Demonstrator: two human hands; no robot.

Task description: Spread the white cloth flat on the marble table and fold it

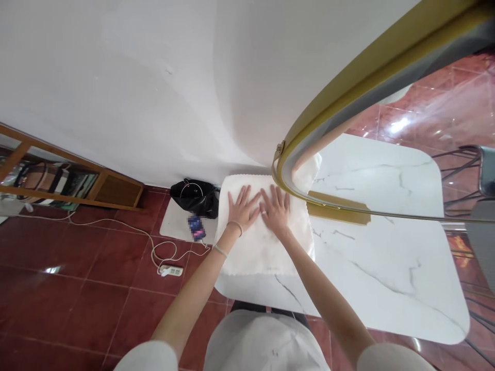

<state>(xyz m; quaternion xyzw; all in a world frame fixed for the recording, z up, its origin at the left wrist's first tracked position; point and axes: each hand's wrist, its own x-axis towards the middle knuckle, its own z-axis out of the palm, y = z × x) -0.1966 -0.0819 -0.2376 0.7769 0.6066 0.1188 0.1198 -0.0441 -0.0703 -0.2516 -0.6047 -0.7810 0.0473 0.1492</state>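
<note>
Wall [162,103]: pale, rising beyond the table's far edge, so room on that side is tight.
Floor [93,263]: red tiles, reaching past the table's left end and along its near edge.
Table [386,278]: white with grey veining, corners rounded; a broad stretch of its top runs from the cloth to the right edge.
Mirror [328,108]: gold-framed and curved, standing over the far edge on a gold base [348,217], bounding the space right of the hands.
Wooden shelf unit [119,195]: along the wall, well apart from the table's left edge.
White cloth [263,252]: spread over the table's left end, its border wavy; a strip of tabletop shows between it and the near edge.
Black bag [211,201]: just beyond the left edge, on a pale low surface [174,221].
Left hand [242,210]: palm down on the cloth, fingers spread; grip wide, holding nothing.
Right hand [276,210]: likewise flat, grip wide, just beside the left, wearing a ring.
Power strip [172,270]: on the floor, off the near left corner.
Phone [196,228]: blurred, near the bag.
</note>
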